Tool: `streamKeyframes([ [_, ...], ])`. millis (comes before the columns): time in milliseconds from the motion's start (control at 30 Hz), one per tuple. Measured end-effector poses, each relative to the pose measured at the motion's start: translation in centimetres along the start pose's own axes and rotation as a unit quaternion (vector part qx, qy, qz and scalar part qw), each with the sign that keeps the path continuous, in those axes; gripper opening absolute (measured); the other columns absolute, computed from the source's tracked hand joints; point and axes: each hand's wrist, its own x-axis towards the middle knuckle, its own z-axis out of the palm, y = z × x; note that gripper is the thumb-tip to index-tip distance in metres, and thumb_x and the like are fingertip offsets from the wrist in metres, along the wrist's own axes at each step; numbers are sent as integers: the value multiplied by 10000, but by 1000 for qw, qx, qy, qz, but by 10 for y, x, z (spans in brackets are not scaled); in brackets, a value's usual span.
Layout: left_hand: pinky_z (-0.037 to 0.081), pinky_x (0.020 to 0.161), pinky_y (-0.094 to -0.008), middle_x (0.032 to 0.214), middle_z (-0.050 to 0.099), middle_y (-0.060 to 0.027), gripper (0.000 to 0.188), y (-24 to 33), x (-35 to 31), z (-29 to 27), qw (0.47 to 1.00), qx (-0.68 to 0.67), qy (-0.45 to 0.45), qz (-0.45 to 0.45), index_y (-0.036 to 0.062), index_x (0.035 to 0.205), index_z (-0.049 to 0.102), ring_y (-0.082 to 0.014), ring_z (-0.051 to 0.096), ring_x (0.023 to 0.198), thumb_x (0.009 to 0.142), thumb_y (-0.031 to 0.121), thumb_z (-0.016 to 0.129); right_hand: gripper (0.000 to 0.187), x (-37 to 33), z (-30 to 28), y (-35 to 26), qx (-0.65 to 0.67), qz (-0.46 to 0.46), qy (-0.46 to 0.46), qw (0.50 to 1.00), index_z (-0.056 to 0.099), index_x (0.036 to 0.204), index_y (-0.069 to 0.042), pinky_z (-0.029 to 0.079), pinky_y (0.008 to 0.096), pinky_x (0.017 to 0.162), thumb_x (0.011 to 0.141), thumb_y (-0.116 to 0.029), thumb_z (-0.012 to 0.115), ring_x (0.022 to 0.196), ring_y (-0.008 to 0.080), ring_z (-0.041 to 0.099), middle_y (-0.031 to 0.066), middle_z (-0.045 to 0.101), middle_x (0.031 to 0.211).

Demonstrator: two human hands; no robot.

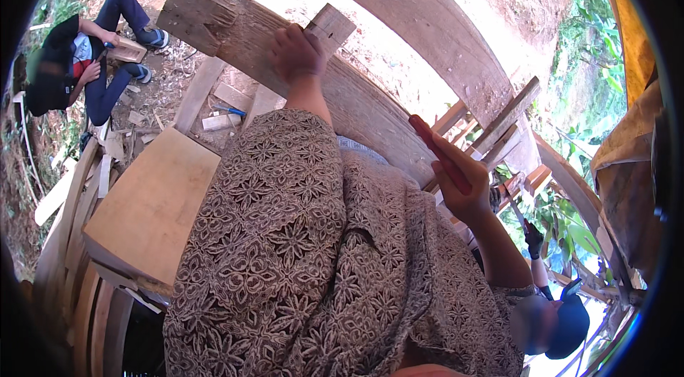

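Observation:
My left hand (296, 54) is closed around a short wooden block (332, 28) with dark marks on its end. The block sits on a long, weathered plank (342, 92) that runs from upper left to lower right in front of me. To the right, my right hand (464, 183) grips a slim, flat red stick-like tool (438, 152). It slants up to the left, above the plank's near edge and apart from the block. Part of the tool is hidden in the palm, so its exact kind does not show.
A smooth wooden board (153, 202) lies at left beside stacked timber (78, 234). Offcuts (231, 97) litter the ground. One person (60, 67) sits at far left holding a wood piece; another (566, 323) is at lower right. A wide curved beam (413, 17) crosses beyond the plank.

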Motion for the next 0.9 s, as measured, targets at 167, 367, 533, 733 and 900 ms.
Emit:
streamKeyframes([
  [167,433,901,-514,1140,571,-135,309,-19,-2,29,999,37,-15,16,109,1075,546,-333,579,1060,966,396,511,428,102,62,22,53,-84,-6,995,641,1371,-47,545,306,924,945,-24,677,1058,183,722,165,749,1180],
  [367,434,917,-494,1147,577,-118,296,-6,-7,14,999,1,32,23,105,1074,567,-323,563,1105,968,380,530,403,239,149,19,51,-76,52,994,672,1340,-132,562,337,877,937,-142,676,1010,245,733,166,751,1120],
  [533,430,924,-500,1154,568,-125,296,-9,9,16,996,-48,-67,-32,99,1081,562,-320,557,1104,972,371,521,465,187,124,48,84,-126,53,987,636,1397,-209,586,379,909,947,-92,627,1074,296,733,131,742,1199],
  [733,431,976,-524,1132,614,-168,345,0,0,10,999,-28,12,-10,81,1074,614,-349,581,1121,986,360,431,542,37,19,17,67,-5,-21,997,564,1457,-74,439,355,1148,943,90,516,1387,244,546,109,605,1467],
  [900,420,983,-525,1119,604,-155,325,-4,-2,3,999,-27,5,-19,90,1084,606,-344,572,1105,979,355,451,468,10,0,6,74,3,-24,997,577,1418,13,504,325,993,953,52,616,1144,189,683,177,714,1273],
])
